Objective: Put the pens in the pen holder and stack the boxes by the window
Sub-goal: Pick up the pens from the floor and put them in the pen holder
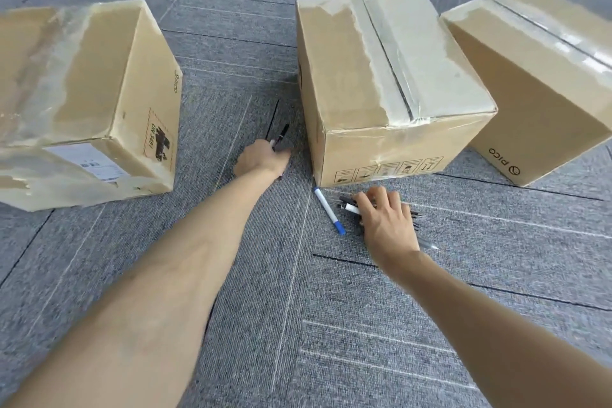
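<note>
Reaching forward over grey carpet-tile floor (pixel 271 291), both bare arms are extended. Left hand (pixel 261 159) is curled closed around a black-capped marker pen with a white barrel (pixel 280 136), the cap end poking up and away past the knuckles; fingers themselves are hidden behind the back of the hand. It sits in the gap between two boxes, near the middle one's left face. Right hand (pixel 385 222) is down on a small pile of dark pens (pixel 347 205), fingers (pixel 366 205) bent and loosely spread over them, touching; whether any pen is actually gripped, cannot tell. A white pen with a blue cap (pixel 329 210) lies loose on the carpet just left of that pile, angled, its far end near the middle box corner.

Three taped brown cardboard boxes stand on the floor: left box (pixel 96 83) with a white label, well apart; middle box (pixel 381 86); right box (pixel 536 83) printed "pico", close beside the middle box, contact unclear.
</note>
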### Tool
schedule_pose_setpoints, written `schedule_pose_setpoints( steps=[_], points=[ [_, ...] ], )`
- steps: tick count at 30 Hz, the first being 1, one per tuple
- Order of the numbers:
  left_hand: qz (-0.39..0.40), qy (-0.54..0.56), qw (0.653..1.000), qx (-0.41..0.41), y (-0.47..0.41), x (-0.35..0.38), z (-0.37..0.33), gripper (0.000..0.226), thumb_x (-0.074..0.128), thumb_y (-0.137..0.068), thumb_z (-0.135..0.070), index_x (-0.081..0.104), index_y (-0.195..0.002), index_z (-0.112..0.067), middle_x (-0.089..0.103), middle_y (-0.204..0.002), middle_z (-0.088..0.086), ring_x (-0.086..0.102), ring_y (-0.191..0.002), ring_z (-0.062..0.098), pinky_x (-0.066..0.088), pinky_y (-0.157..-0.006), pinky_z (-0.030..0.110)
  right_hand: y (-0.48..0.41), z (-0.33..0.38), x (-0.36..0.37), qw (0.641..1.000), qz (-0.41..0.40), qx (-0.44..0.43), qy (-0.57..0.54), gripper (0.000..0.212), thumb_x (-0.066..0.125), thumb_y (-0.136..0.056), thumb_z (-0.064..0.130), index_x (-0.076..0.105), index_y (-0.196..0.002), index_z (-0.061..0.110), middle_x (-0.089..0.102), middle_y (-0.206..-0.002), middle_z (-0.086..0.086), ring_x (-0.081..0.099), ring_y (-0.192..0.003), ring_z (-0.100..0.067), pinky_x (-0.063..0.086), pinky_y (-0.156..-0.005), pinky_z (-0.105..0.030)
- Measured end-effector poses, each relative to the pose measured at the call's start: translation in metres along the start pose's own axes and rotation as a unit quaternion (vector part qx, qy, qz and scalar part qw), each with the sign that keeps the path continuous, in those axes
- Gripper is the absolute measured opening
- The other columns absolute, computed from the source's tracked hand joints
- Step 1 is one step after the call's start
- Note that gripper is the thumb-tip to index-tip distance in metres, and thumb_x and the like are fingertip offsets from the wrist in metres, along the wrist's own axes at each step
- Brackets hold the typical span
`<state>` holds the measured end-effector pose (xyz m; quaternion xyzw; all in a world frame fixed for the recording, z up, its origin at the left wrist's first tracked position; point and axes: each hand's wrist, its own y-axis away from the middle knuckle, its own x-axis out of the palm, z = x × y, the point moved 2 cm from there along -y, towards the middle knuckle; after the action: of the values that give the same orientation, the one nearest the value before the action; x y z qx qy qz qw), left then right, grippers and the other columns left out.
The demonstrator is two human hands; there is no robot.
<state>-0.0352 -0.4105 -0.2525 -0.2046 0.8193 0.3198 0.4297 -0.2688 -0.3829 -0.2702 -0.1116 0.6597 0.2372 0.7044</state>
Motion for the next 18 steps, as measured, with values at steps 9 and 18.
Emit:
schedule_pose_setpoints(
  steps=[9, 18],
  points=[
    [0.105, 0.214, 0.969, 0.070, 0.080, -0.019, 0.057, 0.027, 0.044, -0.101, -0.032, 0.055, -0.089, -0.010, 0.055, -0.067, 0.002, 0.047, -0.049, 0.013, 0.040, -0.042, 0.025, -0.014, 0.011, -0.027, 0.999, 0.017, -0.005, -0.039, 0.033, 0.035, -0.097, -0.004, 0.039, -0.127, 0.007, 0.055, -0.106, -0.011, 0.054, -0.086, -0.023, 0.042, -0.095, -0.040],
    [0.171, 0.407, 0.896, -0.044, 0.121, -0.012, 0.102, 0.023, 0.045, -0.102, -0.025, 0.057, -0.101, -0.006, 0.048, -0.071, 0.001, 0.049, -0.054, 0.011, 0.055, -0.056, 0.028, -0.018, 0.053, -0.010, 0.982, 0.098, 0.043, -0.156, 0.036, 0.050, -0.100, 0.014, 0.042, -0.133, 0.004, 0.052, -0.111, -0.014, 0.048, -0.065, -0.012, 0.039, -0.046, -0.019]
  ],
)
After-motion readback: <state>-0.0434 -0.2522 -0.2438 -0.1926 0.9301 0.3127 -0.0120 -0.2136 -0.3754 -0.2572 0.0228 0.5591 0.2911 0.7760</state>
